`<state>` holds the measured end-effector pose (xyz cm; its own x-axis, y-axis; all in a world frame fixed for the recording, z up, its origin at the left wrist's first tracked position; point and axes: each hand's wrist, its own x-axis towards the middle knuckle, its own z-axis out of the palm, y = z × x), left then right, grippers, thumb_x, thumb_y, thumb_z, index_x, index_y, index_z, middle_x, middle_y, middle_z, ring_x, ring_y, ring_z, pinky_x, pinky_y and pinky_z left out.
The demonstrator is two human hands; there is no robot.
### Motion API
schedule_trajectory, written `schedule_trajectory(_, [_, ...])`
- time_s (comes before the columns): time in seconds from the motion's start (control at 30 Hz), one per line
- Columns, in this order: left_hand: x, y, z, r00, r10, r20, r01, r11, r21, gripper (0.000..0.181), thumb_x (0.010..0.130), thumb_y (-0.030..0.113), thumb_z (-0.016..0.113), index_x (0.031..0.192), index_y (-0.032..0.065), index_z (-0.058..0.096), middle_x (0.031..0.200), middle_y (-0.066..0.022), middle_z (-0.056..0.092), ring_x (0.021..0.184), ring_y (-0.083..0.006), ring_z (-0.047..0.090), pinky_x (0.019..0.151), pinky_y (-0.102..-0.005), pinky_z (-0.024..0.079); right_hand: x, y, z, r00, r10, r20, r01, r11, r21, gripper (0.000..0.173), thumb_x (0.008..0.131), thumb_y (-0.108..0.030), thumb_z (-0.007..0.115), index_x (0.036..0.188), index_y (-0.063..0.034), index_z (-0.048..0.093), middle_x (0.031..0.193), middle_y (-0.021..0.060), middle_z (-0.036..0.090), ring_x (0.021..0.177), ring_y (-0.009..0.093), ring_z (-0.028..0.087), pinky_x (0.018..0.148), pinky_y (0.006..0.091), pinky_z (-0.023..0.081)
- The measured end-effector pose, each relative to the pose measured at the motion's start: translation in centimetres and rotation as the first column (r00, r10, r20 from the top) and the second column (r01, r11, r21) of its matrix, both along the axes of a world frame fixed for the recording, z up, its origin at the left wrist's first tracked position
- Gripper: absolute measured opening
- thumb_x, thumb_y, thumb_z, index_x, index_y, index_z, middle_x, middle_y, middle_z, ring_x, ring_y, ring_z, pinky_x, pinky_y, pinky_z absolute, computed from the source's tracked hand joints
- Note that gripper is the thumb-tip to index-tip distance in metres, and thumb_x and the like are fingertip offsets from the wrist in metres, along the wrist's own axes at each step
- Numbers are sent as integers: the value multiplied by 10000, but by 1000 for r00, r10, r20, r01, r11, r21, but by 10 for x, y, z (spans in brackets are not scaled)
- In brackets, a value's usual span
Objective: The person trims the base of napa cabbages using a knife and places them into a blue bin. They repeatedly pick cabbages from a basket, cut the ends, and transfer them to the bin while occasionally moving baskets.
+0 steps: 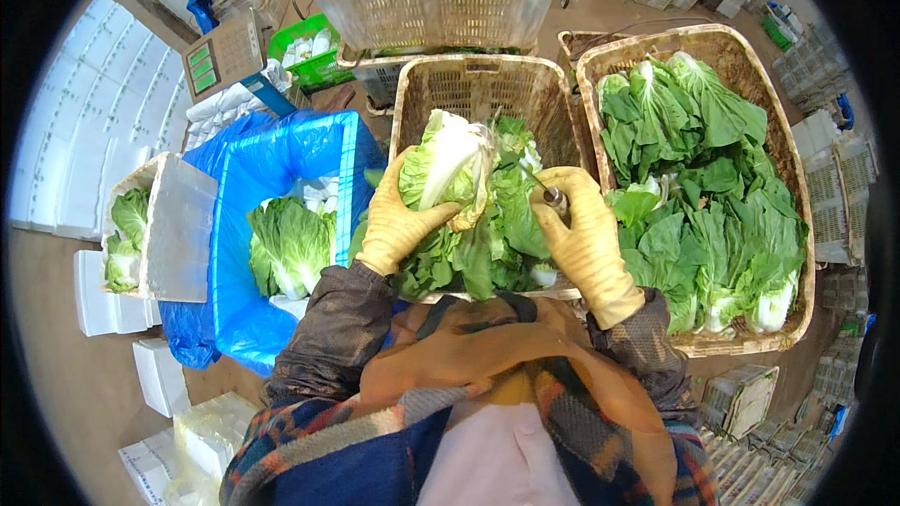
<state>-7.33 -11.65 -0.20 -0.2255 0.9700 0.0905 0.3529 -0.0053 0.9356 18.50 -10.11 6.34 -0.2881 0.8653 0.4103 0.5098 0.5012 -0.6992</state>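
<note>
My left hand (402,221), in a yellow glove, grips a head of leafy cabbage (450,161) with its white stalks facing up. In my gloved right hand (580,239) is a knife (554,195), held by its brown handle; its thin blade points up and left towards the leaves. Both hands are over a dirty plastic crate (485,65) with loose green leaves (471,260) in it. At the right, a larger crate (808,239) holds several leafy heads (738,225). A blue-lined container (232,260) at the left has one green head (292,242) showing inside.
A weighing scale (225,56) stands at the upper left, near a green basket (316,74) of white-wrapped items. Behind the middle crate is a stacked plastic crate (436,7). A white foam box (179,225) with greens stands far left.
</note>
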Motion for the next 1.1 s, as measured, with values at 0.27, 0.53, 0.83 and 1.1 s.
schedule_trajectory(0.27, [17, -24, 12, 999, -20, 49, 25, 994, -105, 921, 615, 140, 932, 1409, 44, 476, 1243, -122, 655, 1150, -221, 625, 1016, -342, 500, -3, 3, 4, 786, -8, 618, -9, 1000, 24, 302, 793, -192, 771, 1014, -101, 587, 907, 101, 625, 817, 309, 671, 702, 414, 542])
schedule_trajectory(0.53, [22, -67, 5, 934, -77, 348, 163, 960, -226, 855, 656, 140, 935, 1375, 26, 485, 1206, -97, 661, 1096, -184, 631, 963, -335, 527, -9, -9, 7, 705, 72, 705, -124, 992, 23, 336, 779, -139, 738, 1081, -101, 594, 892, 105, 639, 822, 303, 678, 693, 430, 544])
schedule_trajectory(0.83, [48, -105, 19, 961, -189, 202, 227, 956, -187, 823, 580, 114, 919, 1317, 79, 555, 1178, -118, 675, 1139, -237, 626, 996, -385, 481, 99, 9, -93, 548, -26, 836, 253, 958, -136, 207, 836, -68, 630, 1040, -36, 611, 896, 186, 666, 806, 376, 685, 668, 472, 548])
schedule_trajectory(1.1, [28, -24, 6, 931, -100, 350, 95, 995, 29, 643, 784, 147, 831, 1329, 16, 516, 1192, -110, 653, 1063, -192, 625, 943, -335, 507, -2, 26, -36, 934, -108, -340, -148, 750, -645, 419, 927, -216, 733, 1303, -68, 623, 1200, 78, 687, 1082, 173, 650, 944, 294, 524])
